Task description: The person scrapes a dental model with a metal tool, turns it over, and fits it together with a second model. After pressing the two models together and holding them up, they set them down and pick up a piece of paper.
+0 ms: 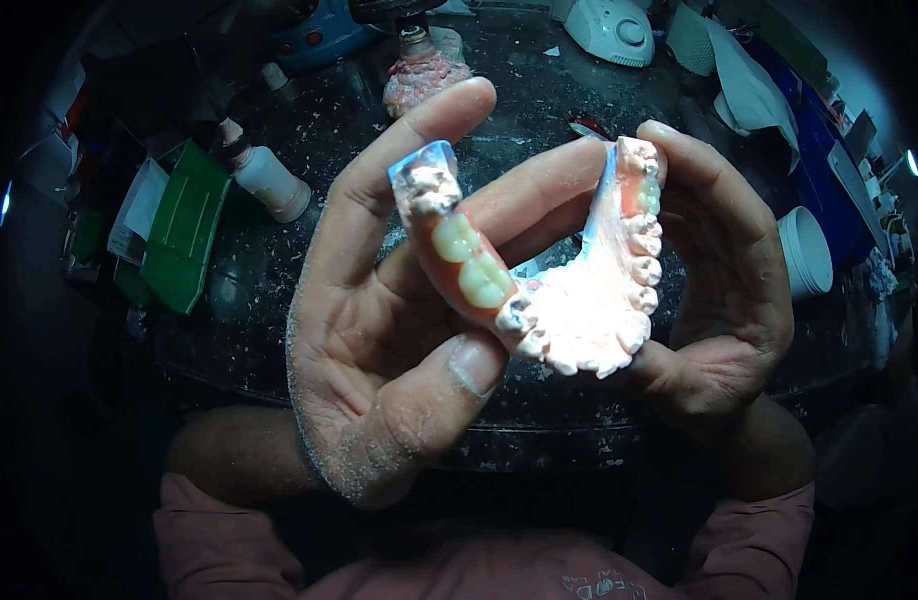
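Held up close to the camera is a dental model (579, 315), a horseshoe-shaped plaster arch with its teeth toward me and blue along parts of its edge. Pink gum material with two cream artificial teeth (484, 278) fills its left side. On the right side sits another pink patch with greenish-white teeth (649, 196). My left hand (369, 350) grips the model between thumb and fingers, its index finger raised and white dust on the palm's edge. My right hand (729, 260) holds the opposite side, fingertips at the arch's far end and thumb near the front teeth.
A dark, speckled bench (539, 100) lies beyond. On the left stand a green bin (184, 230) and a white bottle (272, 182). A lumpy pink mass (424, 80) and a white device (609, 32) are at the back. White cups (805, 252) stand right.
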The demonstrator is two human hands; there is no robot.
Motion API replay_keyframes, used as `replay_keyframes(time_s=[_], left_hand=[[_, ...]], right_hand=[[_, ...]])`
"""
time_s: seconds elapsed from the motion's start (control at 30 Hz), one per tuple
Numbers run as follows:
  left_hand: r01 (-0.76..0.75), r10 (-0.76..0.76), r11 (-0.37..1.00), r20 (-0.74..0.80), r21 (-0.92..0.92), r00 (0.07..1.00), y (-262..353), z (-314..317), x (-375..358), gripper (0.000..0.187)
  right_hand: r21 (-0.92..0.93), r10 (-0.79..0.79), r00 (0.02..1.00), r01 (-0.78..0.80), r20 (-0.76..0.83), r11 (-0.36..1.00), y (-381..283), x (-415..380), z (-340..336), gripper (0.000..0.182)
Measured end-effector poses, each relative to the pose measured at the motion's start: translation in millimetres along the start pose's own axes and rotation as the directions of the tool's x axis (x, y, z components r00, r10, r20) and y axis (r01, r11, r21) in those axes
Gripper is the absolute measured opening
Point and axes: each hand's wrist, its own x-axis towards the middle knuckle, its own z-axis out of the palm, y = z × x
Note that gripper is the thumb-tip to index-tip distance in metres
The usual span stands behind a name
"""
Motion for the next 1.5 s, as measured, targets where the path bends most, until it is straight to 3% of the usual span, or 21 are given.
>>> replay_keyframes(time_s=[0.2,0.33,0.43,0.53,0.6,0.7,0.73,0.8,0.83,0.93,1.13,1.37,1.43,1.5], left_hand=[[-0.087,0.087,0.995,0.000,0.048,0.996,-3.9,-1.2,0.7,0.090],[-0.060,0.063,0.996,-0.028,0.073,0.998,-1.7,1.4,-0.8,0.087],[0.063,-0.061,0.997,-0.057,0.037,0.997,2.2,-1.0,-1.0,0.083],[0.221,-0.224,0.971,-0.027,-0.091,0.974,6.3,-5.0,4.2,0.084],[0.251,-0.254,0.960,-0.007,-0.122,0.967,6.2,-7.2,6.4,0.085],[0.355,-0.361,0.909,0.015,-0.216,0.932,10.8,-4.7,7.7,0.079],[0.354,-0.360,0.910,0.013,-0.216,0.933,11.7,-5.2,8.0,0.079],[0.416,-0.415,0.877,0.054,-0.241,0.908,13.1,-6.5,8.9,0.079],[0.426,-0.427,0.872,0.051,-0.239,0.903,14.7,-5.8,9.1,0.078],[0.402,-0.398,0.874,0.072,-0.274,0.915,11.8,-6.3,8.8,0.078],[0.428,-0.427,0.853,0.073,-0.298,0.901,14.2,-5.3,9.6,0.082],[0.427,-0.427,0.870,0.057,-0.246,0.902,13.5,-4.5,8.5,0.085],[0.364,-0.340,0.863,0.131,-0.349,0.931,8.1,-10.2,6.1,0.068],[0.363,-0.340,0.865,0.126,-0.346,0.932,7.7,-10.2,5.5,0.068]], right_hand=[[0.001,-0.029,1.000,0.029,-0.012,1.000,0.6,0.0,2.9,0.094],[-0.009,-0.021,1.000,0.021,-0.013,1.000,-0.2,0.2,-0.1,0.093],[-0.018,0.129,0.987,-0.131,-0.101,0.991,-4.6,-0.4,3.2,0.088],[-0.021,0.197,0.974,-0.200,-0.113,0.980,-9.8,0.6,2.8,0.086],[0.038,0.165,0.978,-0.161,-0.125,0.986,-5.7,-0.2,3.4,0.086],[0.041,0.263,0.953,-0.260,-0.147,0.965,-13.7,0.5,2.3,0.088],[0.042,0.263,0.954,-0.260,-0.145,0.965,-9.4,-0.4,1.1,0.088],[0.031,0.050,0.994,-0.047,-0.094,0.998,1.0,0.8,-1.3,0.088],[0.050,0.223,0.962,-0.217,-0.156,0.975,-12.4,-1.5,3.5,0.088],[-0.009,0.108,0.986,-0.110,-0.123,0.994,-4.7,-3.0,-0.4,0.089],[-0.004,0.035,0.993,-0.036,-0.113,0.999,0.3,-3.4,-1.9,0.093],[-0.017,0.164,0.969,-0.170,-0.182,0.985,-11.8,-2.5,4.0,0.093],[-0.006,0.205,0.959,-0.210,-0.197,0.978,-13.3,-2.1,4.4,0.092],[-0.006,0.184,0.966,-0.188,-0.179,0.982,-11.4,-3.0,2.7,0.092]])
